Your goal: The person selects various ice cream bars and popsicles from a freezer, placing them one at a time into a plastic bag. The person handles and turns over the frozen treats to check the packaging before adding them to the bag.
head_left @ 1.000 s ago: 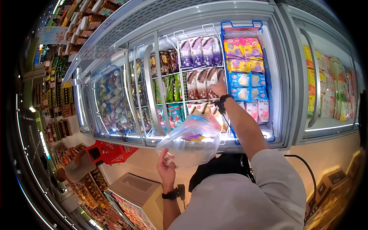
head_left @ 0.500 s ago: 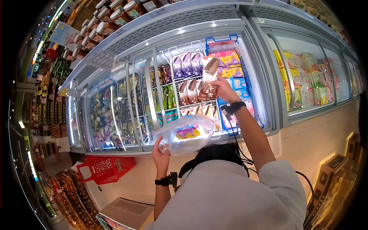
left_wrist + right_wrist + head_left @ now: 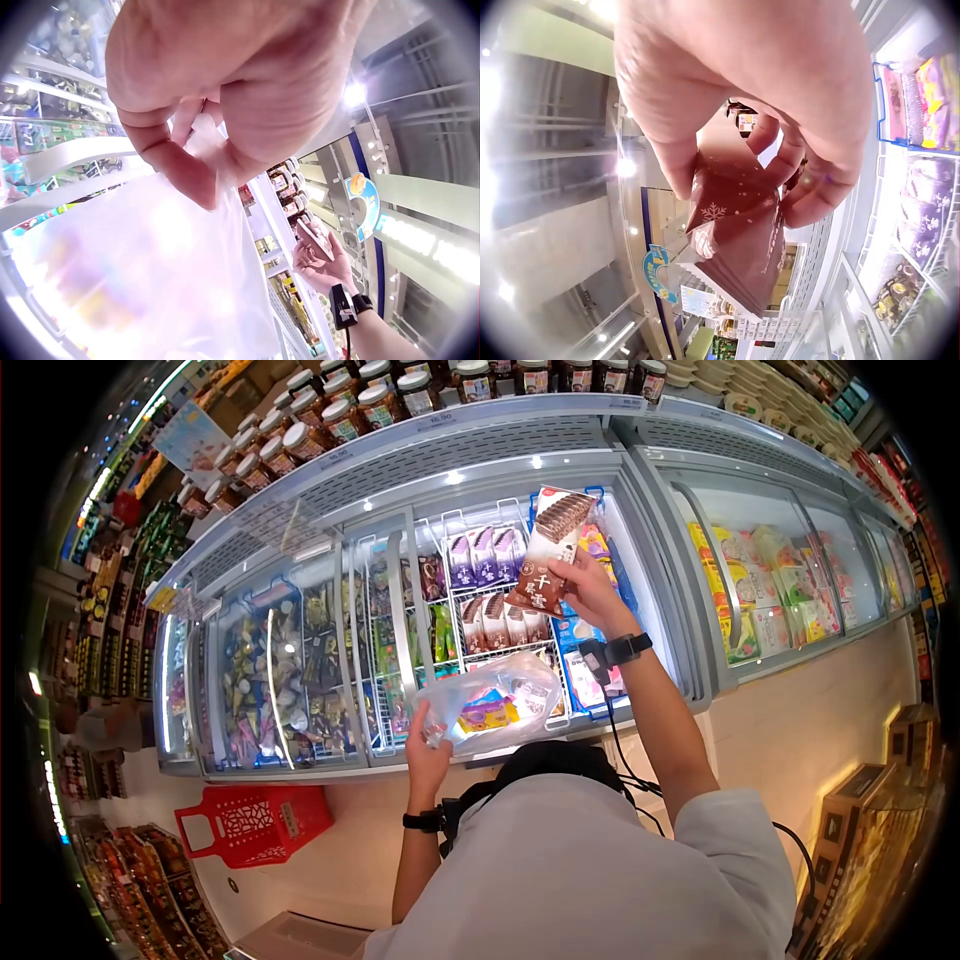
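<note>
Our right hand (image 3: pixel 600 600) pinches a brown pack (image 3: pixel 552 548), thumb on the face toward us and fingers curled behind. We have it by its right edge, in the near half, so most of the pack reaches left and far of the hand. Its long axis runs near to far, the far end leaning right, and it is up above the freezer (image 3: pixel 672 575) baskets, touching nothing that we can see but the hand.

From that hand the clear bag (image 3: pixel 438 705) lies near and left, apart from the pack, whose near end points roughly its way. Our left hand (image 3: pixel 428 755) is the nearer to the bag and pinches its left edge between thumb and curled fingers; we cannot tell how wide the mouth stands.

In the bag we see a yellow-and-purple packet (image 3: pixel 487 714); the paler shapes beyond it may be inside or only showing through. The bag overlaps the freezer's near rim in our view. Beyond, a white wire basket has purple packs (image 3: pixel 486 558) in its far section and more brown packs (image 3: pixel 500 622) in the middle; the bag partly hides the near one. To the right, a blue basket (image 3: pixel 622 575) holds blue packs (image 3: pixel 575 632), partly covered by our arm.

Farther out, jars (image 3: pixel 340 420) stand along the far shelf, and a red basket (image 3: pixel 300 812) is at near left.
</note>
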Available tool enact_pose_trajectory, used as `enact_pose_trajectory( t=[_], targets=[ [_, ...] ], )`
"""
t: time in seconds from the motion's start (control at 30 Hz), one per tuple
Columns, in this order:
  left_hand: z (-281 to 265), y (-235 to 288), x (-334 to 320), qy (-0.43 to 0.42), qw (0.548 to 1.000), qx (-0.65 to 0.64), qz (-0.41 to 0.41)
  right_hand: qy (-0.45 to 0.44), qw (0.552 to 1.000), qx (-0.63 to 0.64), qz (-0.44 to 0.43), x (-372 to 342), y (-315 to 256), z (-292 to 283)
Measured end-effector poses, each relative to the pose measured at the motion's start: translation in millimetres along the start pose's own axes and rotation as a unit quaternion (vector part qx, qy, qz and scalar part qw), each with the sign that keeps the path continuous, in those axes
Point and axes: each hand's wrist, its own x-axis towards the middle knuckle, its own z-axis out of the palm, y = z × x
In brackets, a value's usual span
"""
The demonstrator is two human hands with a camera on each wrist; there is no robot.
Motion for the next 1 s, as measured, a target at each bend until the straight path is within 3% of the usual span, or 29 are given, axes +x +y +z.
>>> enact_pose_trajectory(
  t=[0.1, 0.23, 0.3, 0.37, 0.43, 0.5, 0.53, 0.73, 0.87, 0.97, 1.0],
  targets=[
    [-1.0, 14.7, -2.6, -0.001, 0.999, -0.005, -0.042, -0.017, 1.0, 0.022, -0.014, -8.2, -3.2, 13.2],
    [-0.6, 1.8, 1.4, 0.013, 0.999, -0.013, -0.028, -0.074, 0.985, 0.145, 0.055, -21.1, -18.3, 31.8],
    [-1.2, 2.7, 1.2, 0.015, 0.999, -0.026, -0.04, -0.081, 0.965, 0.239, 0.074, -23.7, -19.1, 36.0],
    [-0.3, -2.4, 2.0, 0.013, 0.999, -0.026, -0.023, -0.151, 0.947, 0.274, 0.074, -28.8, -22.3, 38.0],
    [-0.6, -2.6, 1.2, 0.01, 1.0, -0.011, -0.01, -0.156, 0.901, 0.396, 0.087, -39.8, -25.8, 47.5],
    [0.9, 3.1, 1.2, 0.007, 1.0, 0.013, 0.001, -0.19, 0.897, 0.393, 0.066, -44.6, -30.1, 52.5],
    [1.8, 18.6, -0.2, 0.006, 0.999, -0.016, -0.048, -0.206, 0.89, 0.402, 0.064, -44.3, -30.7, 52.3],
    [6.1, -0.8, 3.0, 0.02, 1.0, 0.009, -0.002, -0.231, 0.875, 0.417, 0.088, -46.4, -35.9, 55.6],
    [7.8, -2.0, 4.6, 0.022, 1.0, 0.004, 0.008, -0.231, 0.896, 0.373, 0.075, -46.4, -37.1, 55.8],
    [5.1, 3.9, 3.5, 0.026, 0.999, 0.019, 0.006, -0.183, 0.953, 0.236, 0.059, -43.7, -38.4, 46.1],
    [4.6, 9.7, 2.0, 0.029, 0.999, 0.024, 0.001, -0.197, 0.948, 0.23, 0.094, -38.1, -35.1, 26.6]
  ],
)
